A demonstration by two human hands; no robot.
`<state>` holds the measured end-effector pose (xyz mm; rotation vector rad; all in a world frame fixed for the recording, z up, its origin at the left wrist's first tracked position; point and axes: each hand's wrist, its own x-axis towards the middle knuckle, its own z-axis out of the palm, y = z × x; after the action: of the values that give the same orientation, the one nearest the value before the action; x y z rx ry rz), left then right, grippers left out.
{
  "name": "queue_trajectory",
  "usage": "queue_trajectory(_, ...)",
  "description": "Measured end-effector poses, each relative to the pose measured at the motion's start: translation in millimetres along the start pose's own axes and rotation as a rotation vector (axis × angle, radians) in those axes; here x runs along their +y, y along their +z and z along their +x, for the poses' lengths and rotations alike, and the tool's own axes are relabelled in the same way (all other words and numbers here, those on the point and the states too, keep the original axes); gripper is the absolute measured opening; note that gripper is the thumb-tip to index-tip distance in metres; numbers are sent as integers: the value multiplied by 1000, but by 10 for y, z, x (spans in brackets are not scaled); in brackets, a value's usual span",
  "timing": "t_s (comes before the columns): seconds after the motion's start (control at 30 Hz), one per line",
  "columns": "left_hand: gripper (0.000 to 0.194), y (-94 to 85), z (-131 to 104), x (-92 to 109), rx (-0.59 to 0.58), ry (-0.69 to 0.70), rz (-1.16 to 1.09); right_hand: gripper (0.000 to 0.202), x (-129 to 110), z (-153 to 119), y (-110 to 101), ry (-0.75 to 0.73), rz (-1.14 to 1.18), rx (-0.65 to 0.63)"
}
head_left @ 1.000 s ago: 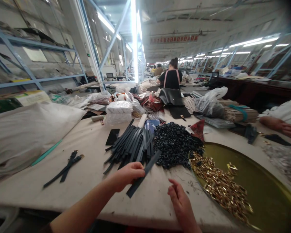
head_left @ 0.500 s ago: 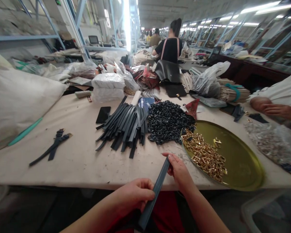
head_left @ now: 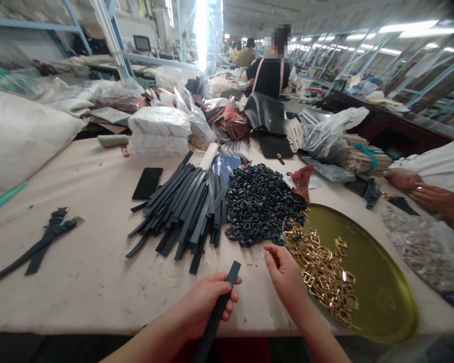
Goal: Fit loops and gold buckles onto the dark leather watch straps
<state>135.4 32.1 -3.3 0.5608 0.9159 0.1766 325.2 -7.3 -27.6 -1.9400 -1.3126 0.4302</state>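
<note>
1. The pale table (head_left: 98, 302) was the largest thing; on a clock centred between the hands, twelve pointing away, its near edge ran from eight to four beneath both forearms. A band of bare top between that edge and the piles gave moving room.
2. A whitish bundle (head_left: 22, 131) bulged at ten o'clock, its green-edged side sloping onto the tabletop.
3. The round olive-gold tray (head_left: 382, 292) lay at three, its rim near the right wrist and seemingly reaching past the table's near edge.
4. The pile of dark strips (head_left: 177, 212) fanned out at ten to eleven, loose ends pointing mostly toward eight.
5. The heap of dark loops (head_left: 265, 206) sat at twelve, its left edge against the strips and its right edge against the tray rim.
6. Two crossed straps (head_left: 53, 234) rested between nine and ten, with a wide stretch of tabletop separating them from the strips.
7. The left hand (head_left: 212, 297) was closed around one dark strip (head_left: 215, 317) — tip toward one, tail past the table edge toward seven.
8. The right hand (head_left: 283, 272) was loosely curled, a narrow gap between thumb and forefinger — just short of the loops, left of the tray.
9. A black phone (head_left: 147, 184) lay at ten to eleven, just beyond the strips' left edge.
10. Gold buckles (head_left: 327, 277), smallest singly, were heaped along the tray's nearer-nine side.
</note>
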Motion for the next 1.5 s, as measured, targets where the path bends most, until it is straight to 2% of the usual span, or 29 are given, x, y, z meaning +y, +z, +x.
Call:
queue_trajectory(0.17, 29, 26, 69, 109, 34, -11, -30, 11, -48, 344, 248, -76, -190, -81)
queue_trajectory(0.23, 29, 9, 83, 123, 37, 8, 5, 7, -64, 376, 293, -72, -182, -94)
queue_trajectory(0.3, 25, -12, 95, 134, 36, 63, 89, 12, -78, 343, 260, -33, -117, -97)
queue_trajectory(0.37, 22, -22, 101, 151, 44, 168, 232, 20, -108, 251, 179, 89, 127, -159)
queue_trajectory(0.47, 24, -2, 94, 171, 86, 323, 490, 28, -186, 42, 76, 390, 727, -331)
queue_trajectory(0.53, 25, 24, 75, 151, 81, 361, 610, 27, -248, -110, 71, 573, 1021, -365)
queue_trajectory(0.63, 24, 53, 36, 52, 82, 426, 762, 23, -332, -306, 149, 746, 1231, -292)
queue_trajectory(0.73, 23, 51, -7, -73, 268, 552, 992, 21, -402, -457, 251, 757, 1307, -221)
queue_trajectory(0.8, 22, 36, -32, -136, 342, 589, 1094, 22, -437, -542, 302, 741, 1316, -193)
queue_trajectory(0.93, 15, 20, -57, -205, 295, 614, 1202, 21, -431, -644, 355, 737, 1290, -162)
queue_trajectory(1.0, 13, 26, -39, -219, 305, 629, 1223, 22, -377, -639, 353, 742, 1290, -133)
queue_trajectory(1.1, 13, 31, 57, -187, 386, 641, 1163, 23, -270, -584, 300, 732, 1291, -50)
queue_trajectory(1.23, 13, 7, 250, -13, 488, 586, 1066, 27, -187, -546, 188, 732, 1335, -14)
queue_trajectory(1.37, 24, 31, 245, 78, 459, 629, 1044, 32, -191, -569, 145, 809, 1479, -40)
queue_trajectory(1.5, 30, 116, 45, -67, 303, 610, 1148, 27, -262, -598, 179, 896, 1560, -5)
